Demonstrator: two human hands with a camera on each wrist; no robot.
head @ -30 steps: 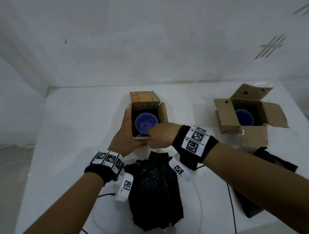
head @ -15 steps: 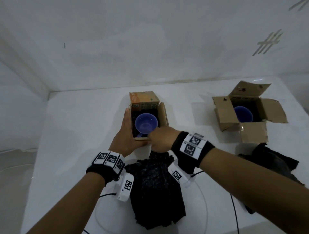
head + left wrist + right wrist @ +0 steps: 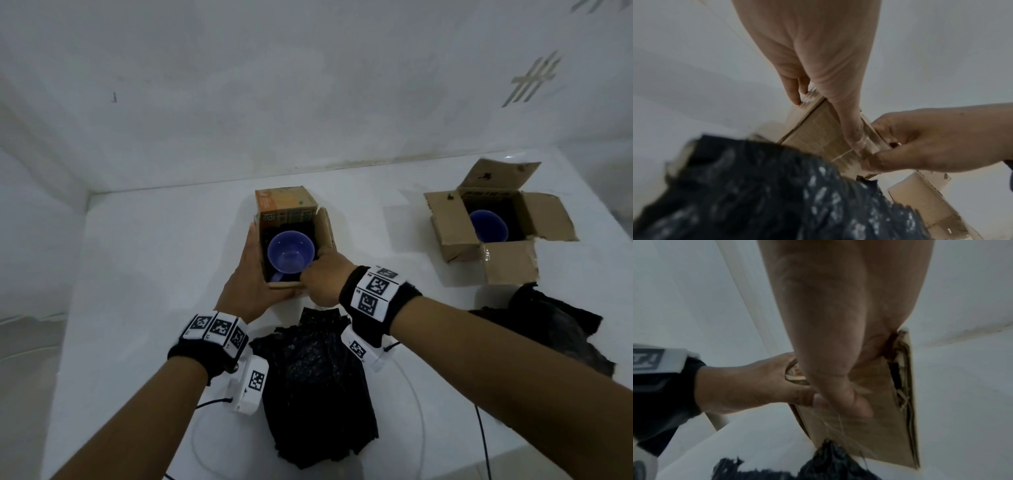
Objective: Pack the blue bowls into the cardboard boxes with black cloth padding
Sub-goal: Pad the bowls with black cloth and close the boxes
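Blue bowl point(image 3: 291, 251) sits upright inside the near cardboard box point(image 3: 327, 228), at the middle of the white worktop point(image 3: 144, 274), with dark padding visible around it within the box. Left hand point(image 3: 248, 277) lies along the left wall of this box, fingers straight along the side and thumb bent across the near face; in the left wrist view the thumb point(image 3: 855, 134) presses on that near panel while the fingertips point(image 3: 795, 97) reach the far corner. Right hand point(image 3: 323, 277) meets the near right corner of the same box, fingers curled over the edge and thumb on the outer face, pinching the cardboard wall; the right wrist view shows the thumb point(image 3: 851, 395) flat on the brown panel, with the left thumb touching just beside it. An orange printed flap point(image 3: 282, 200) stands at the far side of the box.

Black cloth point(image 3: 318, 380) lies crumpled on the worktop just before the box, between the two forearms. Each wrist carries a black band with white coded markers point(image 3: 375, 291).

To the right, well apart, a second cardboard box point(image 3: 455, 228) stands with its four flaps spread open; a second blue bowl point(image 3: 488, 226) rests inside on dark lining. Another black cloth point(image 3: 548, 329) lies heaped in front of that box.
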